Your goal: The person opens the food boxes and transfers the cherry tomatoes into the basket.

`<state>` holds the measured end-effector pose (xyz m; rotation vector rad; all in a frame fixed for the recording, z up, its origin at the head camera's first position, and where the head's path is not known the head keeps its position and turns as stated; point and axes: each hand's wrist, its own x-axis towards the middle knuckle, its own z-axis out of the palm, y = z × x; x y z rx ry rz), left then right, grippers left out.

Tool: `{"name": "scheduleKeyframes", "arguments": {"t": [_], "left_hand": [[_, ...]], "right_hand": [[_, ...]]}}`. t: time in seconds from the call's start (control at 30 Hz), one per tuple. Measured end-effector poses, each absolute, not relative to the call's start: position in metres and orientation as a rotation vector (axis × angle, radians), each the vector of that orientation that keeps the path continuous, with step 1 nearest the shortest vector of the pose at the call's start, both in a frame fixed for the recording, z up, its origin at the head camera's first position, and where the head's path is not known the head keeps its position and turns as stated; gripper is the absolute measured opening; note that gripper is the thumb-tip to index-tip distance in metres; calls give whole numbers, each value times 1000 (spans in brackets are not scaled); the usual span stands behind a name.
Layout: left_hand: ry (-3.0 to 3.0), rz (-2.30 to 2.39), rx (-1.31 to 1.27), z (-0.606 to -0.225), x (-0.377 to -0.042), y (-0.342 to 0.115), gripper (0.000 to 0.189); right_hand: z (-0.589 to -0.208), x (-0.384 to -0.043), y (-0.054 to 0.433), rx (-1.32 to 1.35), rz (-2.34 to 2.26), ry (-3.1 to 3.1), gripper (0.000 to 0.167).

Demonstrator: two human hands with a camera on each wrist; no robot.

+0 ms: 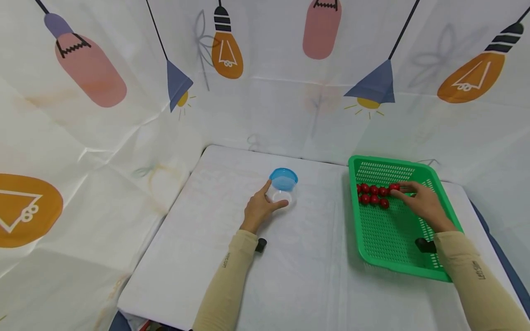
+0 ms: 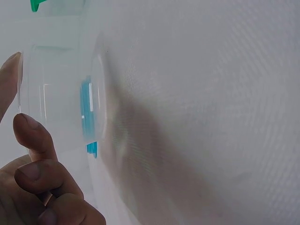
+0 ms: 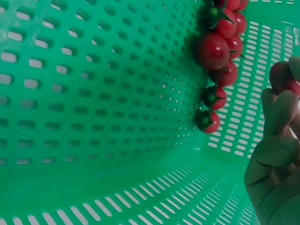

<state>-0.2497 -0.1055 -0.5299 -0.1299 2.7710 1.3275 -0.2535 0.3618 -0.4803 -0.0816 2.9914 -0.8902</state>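
Note:
On the left of the table my left hand (image 1: 258, 209) holds a clear plastic container (image 1: 283, 197) by its rim, thumb on one side and fingers on the other. A blue lid (image 1: 284, 175) shows just beyond the container. The left wrist view has the container's transparent wall (image 2: 56, 89) beside my fingertips (image 2: 30, 122). My right hand (image 1: 423, 205) is inside the green basket (image 1: 364, 248), pinching a red cherry tomato (image 3: 283, 77) between thumb and fingers. Several more cherry tomatoes (image 1: 374, 199) lie in rows near the basket's far left, some with green stem ends.
A white cover spreads over the table (image 1: 298, 276), with the basket on its right side. Behind and to the left hangs a pale curtain (image 1: 265, 110) printed with lamps and bulbs. The perforated basket wall (image 3: 70, 93) rises around the right hand.

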Motion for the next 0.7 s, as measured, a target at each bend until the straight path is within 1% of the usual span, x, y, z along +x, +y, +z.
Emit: {"name": "scheduleKeyframes", "arguments": {"t": [0.5, 0.7], "left_hand": [[2773, 1327, -111, -532, -250, -103, 101], [2779, 1323, -93, -532, -250, -103, 102]], "right_hand": [[-489, -252, 376, 18, -792, 2891, 71], [-490, -251, 378, 15, -762, 2842, 72]]}}
